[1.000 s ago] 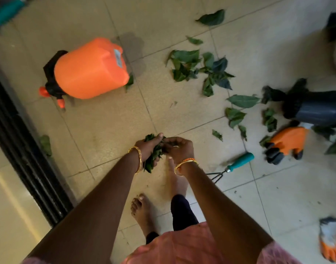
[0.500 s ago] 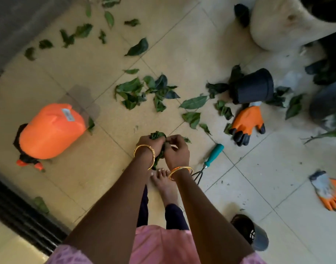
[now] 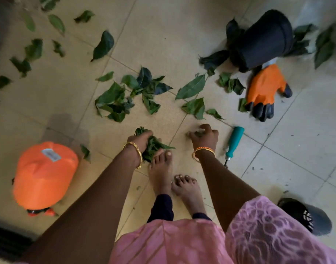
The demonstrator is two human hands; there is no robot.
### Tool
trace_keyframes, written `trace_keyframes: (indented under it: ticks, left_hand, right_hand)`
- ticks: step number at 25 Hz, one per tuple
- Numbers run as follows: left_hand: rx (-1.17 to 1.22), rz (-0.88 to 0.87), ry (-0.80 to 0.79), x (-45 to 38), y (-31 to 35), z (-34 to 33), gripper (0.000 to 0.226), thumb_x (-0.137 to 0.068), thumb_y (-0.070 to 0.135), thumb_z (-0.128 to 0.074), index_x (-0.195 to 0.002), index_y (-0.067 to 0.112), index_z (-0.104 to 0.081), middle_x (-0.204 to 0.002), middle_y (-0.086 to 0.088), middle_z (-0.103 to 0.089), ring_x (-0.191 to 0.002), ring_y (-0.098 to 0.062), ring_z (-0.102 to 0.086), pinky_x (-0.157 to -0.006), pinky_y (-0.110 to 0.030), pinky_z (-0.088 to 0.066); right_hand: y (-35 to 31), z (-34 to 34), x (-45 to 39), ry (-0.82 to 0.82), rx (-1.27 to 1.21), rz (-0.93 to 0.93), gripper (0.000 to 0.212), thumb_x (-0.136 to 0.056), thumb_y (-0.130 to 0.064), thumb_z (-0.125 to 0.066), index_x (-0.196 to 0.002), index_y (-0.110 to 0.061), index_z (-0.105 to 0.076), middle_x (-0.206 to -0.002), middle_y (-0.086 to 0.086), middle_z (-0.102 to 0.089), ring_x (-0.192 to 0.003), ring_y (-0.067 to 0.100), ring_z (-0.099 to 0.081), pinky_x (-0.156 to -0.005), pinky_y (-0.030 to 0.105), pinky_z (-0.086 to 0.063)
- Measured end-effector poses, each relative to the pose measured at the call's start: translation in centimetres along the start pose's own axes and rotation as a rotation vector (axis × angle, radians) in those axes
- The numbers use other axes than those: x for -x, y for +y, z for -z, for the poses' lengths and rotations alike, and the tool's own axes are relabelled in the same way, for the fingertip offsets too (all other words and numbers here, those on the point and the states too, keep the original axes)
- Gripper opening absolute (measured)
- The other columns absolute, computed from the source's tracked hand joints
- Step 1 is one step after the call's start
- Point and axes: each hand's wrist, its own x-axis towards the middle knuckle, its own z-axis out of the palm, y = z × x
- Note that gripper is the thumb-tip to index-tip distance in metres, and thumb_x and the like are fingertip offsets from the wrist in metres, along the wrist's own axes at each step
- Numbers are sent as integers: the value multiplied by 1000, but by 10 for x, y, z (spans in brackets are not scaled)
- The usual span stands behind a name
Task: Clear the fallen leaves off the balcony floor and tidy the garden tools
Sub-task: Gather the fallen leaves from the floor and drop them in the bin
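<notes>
**Head view: leaves half gathered, tools still lying about**

Left hand (image 3: 139,139) curled round a bunch of leaves (image 3: 153,146), low over the tiled floor (image 3: 296,149) by the toes. Right hand (image 3: 206,135) pinching a small leaf (image 3: 196,133) just beside the teal-handled tool (image 3: 234,142). Loose pile of leaves (image 3: 129,94) near the middle of the floor, more scattered toward the top left corner. Likely light, soft, crushable; best scooped in handfuls. Black pot (image 3: 262,40) tipped on its side, contents hidden. Orange glove (image 3: 266,88) touching it. Orange container (image 3: 44,175) toward the left edge, contents unseen.
</notes>
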Motion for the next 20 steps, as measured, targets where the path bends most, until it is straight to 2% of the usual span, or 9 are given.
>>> trace_keyframes:
  ticks: [1,4,7,9,12,15,18,20]
  left_hand:
    - [17,-8,-31,-5,1,-3,43,-74,28,-71,-107,2,-62,-100,-15,-70,-85,-30,-68,-76,-40,-58]
    - [-28,-37,-34,-7,7,-12,14,-78,15,-66,-85,2,-66,-78,-12,-68,-71,-26,-64,-72,-33,-54]
    - [-72,-30,-45,1,21,-21,15,-81,15,-63,-70,5,-61,-62,-7,-60,-52,-20,-53,-50,-22,-43]
    - [-140,-41,-21,7,33,-26,15,-78,19,-65,-78,4,-63,-64,-8,-60,-49,-22,-53,-44,-20,-40]
    - [-250,-80,23,15,49,-37,22,-76,20,-67,-90,3,-66,-68,-9,-65,-53,-24,-58,-43,-22,-43]
    - [-321,-110,35,17,59,-48,25,-78,20,-68,-96,2,-67,-69,-8,-64,-51,-22,-56,-40,-21,-43]
    - [-328,-128,40,14,61,-55,35,-78,22,-72,-104,-1,-65,-70,-8,-62,-50,-20,-54,-38,-19,-42]
    - [-340,-137,51,12,60,-58,45,-76,27,-75,-110,0,-62,-69,-8,-63,-51,-21,-56,-38,-19,-43]
  right_hand:
    - [0,-5,-2,30,15,28,35,-87,-17,-64,-120,-10,-55,-121,14,-44,-101,27,-54,-91,32,-44]
    - [1,-12,-4,100,89,35,21,-90,-3,-50,-108,-3,-62,-113,19,-50,-99,30,-51,-78,24,-35]
    - [-1,-4,-6,138,25,33,20,-89,-4,-52,-103,-4,-67,-105,17,-58,-100,30,-54,-77,25,-36]
    - [-6,10,-8,208,33,77,20,-90,-10,-55,-105,-6,-68,-109,15,-58,-105,29,-52,-82,27,-38]
    - [-15,33,-24,311,201,260,19,-89,-9,-59,-104,-5,-70,-126,14,-51,-118,31,-43,-92,32,-38]
    - [-16,43,-45,235,332,374,19,-91,-6,-55,-104,-5,-69,-139,14,-42,-126,33,-37,-97,39,-41]
    - [-10,39,-59,132,425,412,25,-94,-5,-46,-109,-6,-65,-127,15,-48,-115,31,-44,-92,38,-45]
    - [-8,36,-63,150,328,392,24,-92,-1,-46,-105,-5,-66,-111,15,-55,-104,31,-51,-85,37,-47]
